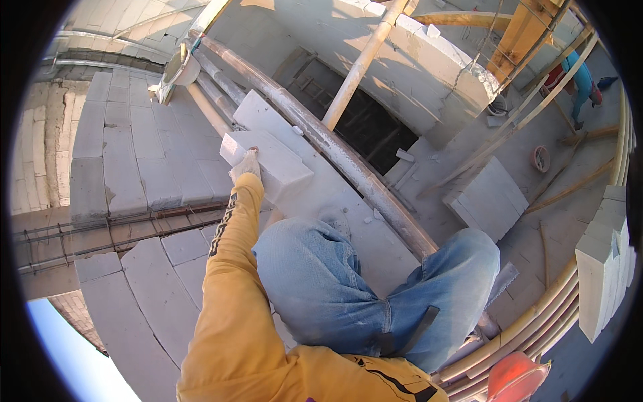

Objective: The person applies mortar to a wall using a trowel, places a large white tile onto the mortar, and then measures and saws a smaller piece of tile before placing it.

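Observation:
A white aerated concrete block lies on the dusty ledge ahead of my knees. My left hand, in a pale glove with bare fingertips, grips that block by its near left side. Behind it, a second white piece lies flat on the ledge. No part of my right hand shows. Beside my right knee a toothed metal blade, like a hand saw's, sticks out partly hidden.
A long pole runs along the ledge, beside a dark opening. Block walls stand at left with a rebar cage. A bucket hangs far left. Stacked blocks, bamboo poles and another person are at right.

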Demonstrator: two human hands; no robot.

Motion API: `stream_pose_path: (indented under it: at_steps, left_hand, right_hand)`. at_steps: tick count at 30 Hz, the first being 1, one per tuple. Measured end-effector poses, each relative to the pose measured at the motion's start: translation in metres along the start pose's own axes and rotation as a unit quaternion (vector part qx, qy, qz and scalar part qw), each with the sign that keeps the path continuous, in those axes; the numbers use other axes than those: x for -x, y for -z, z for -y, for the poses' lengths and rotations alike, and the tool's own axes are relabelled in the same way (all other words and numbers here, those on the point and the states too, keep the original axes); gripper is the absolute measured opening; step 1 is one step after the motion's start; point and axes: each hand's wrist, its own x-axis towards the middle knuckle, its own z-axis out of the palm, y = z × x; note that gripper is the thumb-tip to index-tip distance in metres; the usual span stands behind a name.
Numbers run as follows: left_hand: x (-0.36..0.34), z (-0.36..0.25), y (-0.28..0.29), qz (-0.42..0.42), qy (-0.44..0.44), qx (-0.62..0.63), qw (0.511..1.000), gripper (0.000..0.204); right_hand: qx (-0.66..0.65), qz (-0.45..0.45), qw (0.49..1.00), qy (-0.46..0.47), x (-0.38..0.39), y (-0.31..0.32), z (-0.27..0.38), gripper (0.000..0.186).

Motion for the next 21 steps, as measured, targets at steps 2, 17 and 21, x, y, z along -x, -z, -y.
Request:
stream_pose_path:
  at_steps: [2,17,21]
  left_hand:
    - [0.019,-0.027,-0.008,-0.015,-0.005,-0.053,0.998,0.11]
    - [0.031,-0.069,-0.076,0.1,-0.099,-0.063,0.988,0.101]
    - [0.046,-0.071,-0.09,0.112,-0.137,-0.085,0.981,0.102]
  right_hand:
    - [-0.011,-0.007,1.0,-0.008,-0.003,-0.003,0.005,0.035]
    - [-0.096,0.003,0.99,-0.105,0.058,0.019,0.033,0.049]
    - [-0.12,-0.019,0.984,-0.127,0.077,-0.006,0.034,0.04]
